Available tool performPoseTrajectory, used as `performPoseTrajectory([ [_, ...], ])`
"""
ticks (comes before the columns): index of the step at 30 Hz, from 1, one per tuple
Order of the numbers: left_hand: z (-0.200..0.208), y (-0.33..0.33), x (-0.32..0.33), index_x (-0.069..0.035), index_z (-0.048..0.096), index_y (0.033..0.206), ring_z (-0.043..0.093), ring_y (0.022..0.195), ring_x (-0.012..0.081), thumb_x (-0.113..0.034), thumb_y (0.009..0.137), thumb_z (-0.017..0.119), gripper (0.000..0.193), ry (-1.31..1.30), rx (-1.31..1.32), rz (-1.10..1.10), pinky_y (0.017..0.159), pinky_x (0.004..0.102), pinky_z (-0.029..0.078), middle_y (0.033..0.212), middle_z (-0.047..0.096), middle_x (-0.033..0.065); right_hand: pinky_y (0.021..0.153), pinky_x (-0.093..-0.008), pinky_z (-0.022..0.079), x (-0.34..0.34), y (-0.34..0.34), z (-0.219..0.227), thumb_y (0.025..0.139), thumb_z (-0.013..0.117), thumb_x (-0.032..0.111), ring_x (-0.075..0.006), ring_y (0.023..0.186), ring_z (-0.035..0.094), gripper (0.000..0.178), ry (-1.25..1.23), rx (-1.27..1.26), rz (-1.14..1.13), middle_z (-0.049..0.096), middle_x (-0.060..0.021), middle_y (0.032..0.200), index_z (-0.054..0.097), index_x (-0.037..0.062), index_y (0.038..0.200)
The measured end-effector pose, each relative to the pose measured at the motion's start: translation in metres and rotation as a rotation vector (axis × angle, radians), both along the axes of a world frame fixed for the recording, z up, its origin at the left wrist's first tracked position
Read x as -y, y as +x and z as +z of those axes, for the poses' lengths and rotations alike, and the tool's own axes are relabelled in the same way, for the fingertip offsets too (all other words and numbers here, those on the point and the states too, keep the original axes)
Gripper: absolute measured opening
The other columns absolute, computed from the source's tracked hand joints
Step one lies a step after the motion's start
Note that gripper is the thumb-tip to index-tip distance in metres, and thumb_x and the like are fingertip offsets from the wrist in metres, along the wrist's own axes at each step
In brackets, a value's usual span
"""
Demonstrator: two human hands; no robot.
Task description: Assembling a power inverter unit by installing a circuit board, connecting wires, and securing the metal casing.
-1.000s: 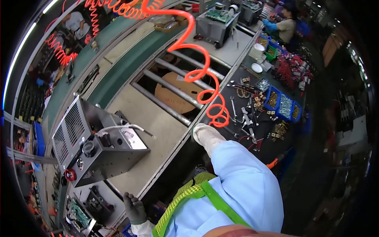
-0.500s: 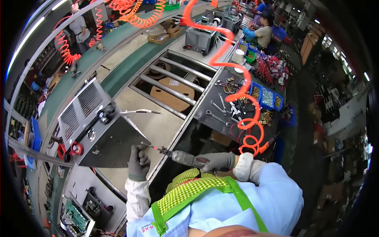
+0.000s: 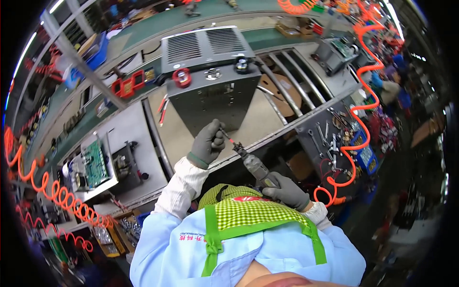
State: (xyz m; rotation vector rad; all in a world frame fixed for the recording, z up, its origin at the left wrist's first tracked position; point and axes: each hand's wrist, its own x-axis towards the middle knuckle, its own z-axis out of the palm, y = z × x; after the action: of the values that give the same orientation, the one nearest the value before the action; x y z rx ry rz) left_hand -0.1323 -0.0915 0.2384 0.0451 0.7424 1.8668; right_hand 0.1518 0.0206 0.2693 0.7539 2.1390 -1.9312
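My right hand [image 3: 288, 192], in a grey glove, is wrapped round the grip of a grey power screwdriver [image 3: 256, 166]. Its long thin bit points up and to the left. At the bit's tip is my left hand [image 3: 208, 143], also gloved, its fingers curled closed; whatever they pinch is too small to make out. Just beyond the left hand stands a grey metal case [image 3: 210, 105] with slotted vents on top. A red knob-like terminal [image 3: 182, 77] and a black one [image 3: 242, 65] sit on its near edge, with a metal fitting [image 3: 213, 74] between them.
An orange coiled hose [image 3: 366, 107] hangs at the right, above spanners [image 3: 315, 143] and blue parts bins [image 3: 367, 155]. Steel rollers [image 3: 301, 79] lie right of the case. An opened unit with a green circuit board [image 3: 95, 165] rests at left. A person [image 3: 389, 88] sits at far right.
The view has swung left, so the metal case now stands straight ahead of me. My hands keep their grips, and the bit tip stays by my left fingers.
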Motion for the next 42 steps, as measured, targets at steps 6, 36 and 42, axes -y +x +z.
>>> performPoseTrajectory([
  [6, 0.019, -0.019, 0.031, -0.002, 0.058, 0.103, 0.043, 0.05, 0.0038, -0.025, 0.097, 0.055, 0.024, -0.038, -0.269, 0.04, 0.042, 0.0152, 0.03, 0.07, 0.053, -0.0012, 0.079, -0.0308, 0.046, 0.004, -0.017, 0.016, 0.076, 0.073, 0.038, -0.0145, 0.088, 0.057, 0.058, 0.119, -0.007, 0.048, 0.062, -0.0082, 0.098, 0.055, 0.0019, 0.116],
  [36, 0.055, -0.168, -0.005, -0.003, 0.067, 0.1, 0.059, 0.075, 0.0131, -0.037, 0.09, 0.063, 0.035, -0.168, -0.574, 0.572, 0.069, 0.0267, 0.048, 0.086, 0.065, 0.0032, 0.045, -0.0196, 0.038, -0.004, -0.106, 0.042, 0.093, 0.056, 0.049, -0.0063, 0.054, 0.048, 0.045, -0.727, -0.193, -0.268, 0.054, 0.0003, 0.08, 0.053, 0.008, 0.111],
  [42, 0.06, -0.164, -0.004, -0.003, 0.067, 0.095, 0.061, 0.074, 0.0147, -0.033, 0.091, 0.062, 0.03, -0.141, -0.544, 0.557, 0.068, 0.0262, 0.048, 0.087, 0.067, 0.0064, 0.042, -0.019, 0.037, -0.004, -0.111, 0.055, 0.093, 0.054, 0.052, -0.006, 0.052, 0.047, 0.049, -0.91, -0.198, -0.274, 0.054, -0.0007, 0.08, 0.053, 0.0065, 0.109],
])
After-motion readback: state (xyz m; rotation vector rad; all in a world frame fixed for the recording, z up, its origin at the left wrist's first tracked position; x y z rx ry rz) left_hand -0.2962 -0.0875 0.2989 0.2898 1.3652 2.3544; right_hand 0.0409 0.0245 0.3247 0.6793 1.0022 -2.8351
